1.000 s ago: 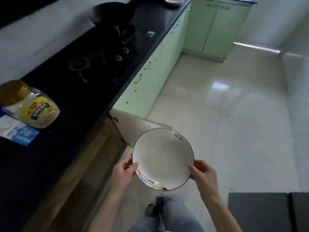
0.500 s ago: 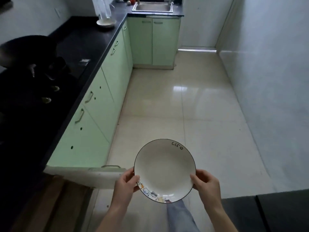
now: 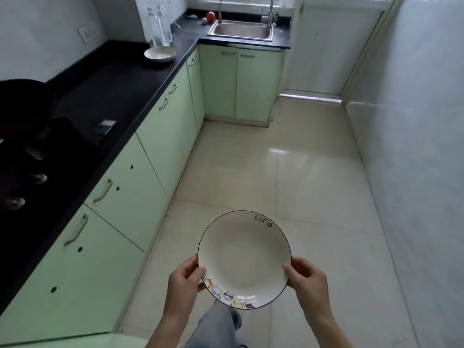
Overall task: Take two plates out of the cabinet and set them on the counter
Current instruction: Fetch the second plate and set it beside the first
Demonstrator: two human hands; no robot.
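Note:
A white plate [image 3: 244,257] with a thin dark rim, the word "life" and small cartoon pictures is held level over the floor. My left hand [image 3: 184,285] grips its left edge and my right hand [image 3: 307,280] grips its right edge. Another pale plate [image 3: 160,54] rests on the black counter [image 3: 113,79] far ahead on the left. Pale green cabinet doors [image 3: 120,194] run under the counter along my left side.
A dark stove with a black pan [image 3: 22,104] sits on the counter at left. Two clear bottles [image 3: 160,27] stand behind the far plate. A steel sink [image 3: 242,31] fills the far corner. Beige tiled floor [image 3: 288,172] stretches ahead; a white wall [image 3: 414,146] bounds the right.
The view has swung from the open cabinet and near counter toward the length of the kitchen. The plate stays gripped in both hands at about the same place in front of me.

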